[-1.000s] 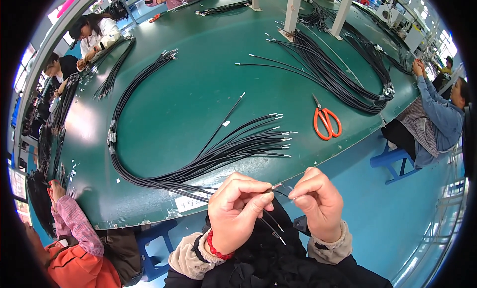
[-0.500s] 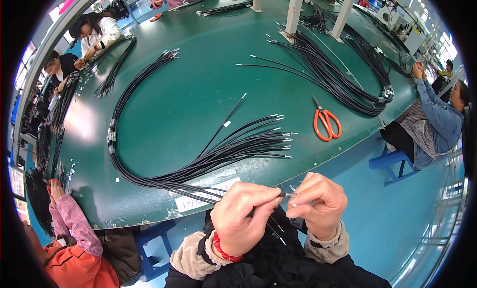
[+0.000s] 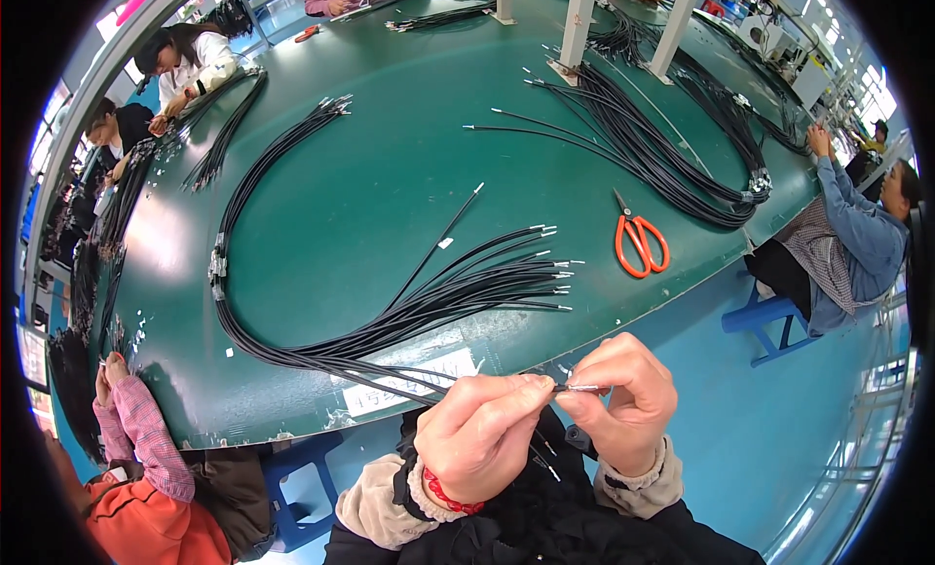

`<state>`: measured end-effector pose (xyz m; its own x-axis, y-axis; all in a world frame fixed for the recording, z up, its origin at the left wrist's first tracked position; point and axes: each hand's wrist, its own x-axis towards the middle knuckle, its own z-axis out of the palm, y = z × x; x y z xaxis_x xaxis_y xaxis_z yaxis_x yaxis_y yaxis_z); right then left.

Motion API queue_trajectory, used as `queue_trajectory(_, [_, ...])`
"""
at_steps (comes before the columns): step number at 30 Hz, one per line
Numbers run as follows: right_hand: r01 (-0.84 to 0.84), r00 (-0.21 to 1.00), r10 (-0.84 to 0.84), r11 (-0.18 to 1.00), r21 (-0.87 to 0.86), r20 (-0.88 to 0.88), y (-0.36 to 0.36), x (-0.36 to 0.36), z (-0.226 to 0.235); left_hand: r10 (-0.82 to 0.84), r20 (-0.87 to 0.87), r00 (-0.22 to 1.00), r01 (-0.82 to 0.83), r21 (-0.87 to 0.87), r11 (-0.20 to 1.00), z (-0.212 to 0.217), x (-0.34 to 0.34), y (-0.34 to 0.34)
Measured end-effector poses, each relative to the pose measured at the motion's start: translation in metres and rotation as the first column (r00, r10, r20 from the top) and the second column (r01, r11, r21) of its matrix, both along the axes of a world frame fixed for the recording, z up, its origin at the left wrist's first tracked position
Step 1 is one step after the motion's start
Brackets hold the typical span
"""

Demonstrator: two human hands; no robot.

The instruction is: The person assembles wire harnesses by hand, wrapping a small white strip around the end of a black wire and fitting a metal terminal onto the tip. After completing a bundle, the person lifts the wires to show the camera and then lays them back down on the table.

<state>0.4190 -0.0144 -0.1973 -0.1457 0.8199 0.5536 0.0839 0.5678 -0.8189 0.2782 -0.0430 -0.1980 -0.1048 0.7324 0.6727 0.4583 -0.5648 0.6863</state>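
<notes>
Over the table's front edge, my left hand [image 3: 484, 424] pinches a black cable just behind its end. Thumb and forefinger of my right hand [image 3: 628, 401] are closed on the silvery cable tip [image 3: 582, 388], a little to the right of my left fingers. From my left hand the cable runs back to a curved bundle of black cables [image 3: 390, 331] on the green table, whose pale stripped ends point right. A few loose cable ends [image 3: 547, 468] hang below my hands. Scissors with orange handles [image 3: 640, 244] lie to the right of the bundle, blades pointing away.
Another cable bundle [image 3: 672, 146] lies at the back right beside metal posts [image 3: 577, 29]. A white paper label [image 3: 404, 385] is on the table's [image 3: 409, 156] near edge. Co-workers sit left, right and at the far side; a blue stool [image 3: 765, 321] stands right.
My right fingers have closed further around the cable tip, and both hands have shifted slightly. At the lower left, a co-worker's hands have moved, with the red-handled tool no longer visible in them.
</notes>
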Motion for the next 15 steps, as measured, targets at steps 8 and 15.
queue_trajectory(8, [0.067, 0.998, -0.067, 0.998, -0.005, 0.003, -0.006, -0.003, -0.002, 0.022, -0.025, 0.999, -0.021, 0.012, 1.000, -0.002, 0.005, 0.000])
queue_trajectory(15, [0.001, 1.000, -0.001, 1.000, -0.008, 0.023, -0.011, -0.002, 0.000, 0.031, -0.011, 0.999, -0.031, 0.010, 0.999, 0.000, 0.008, 0.000])
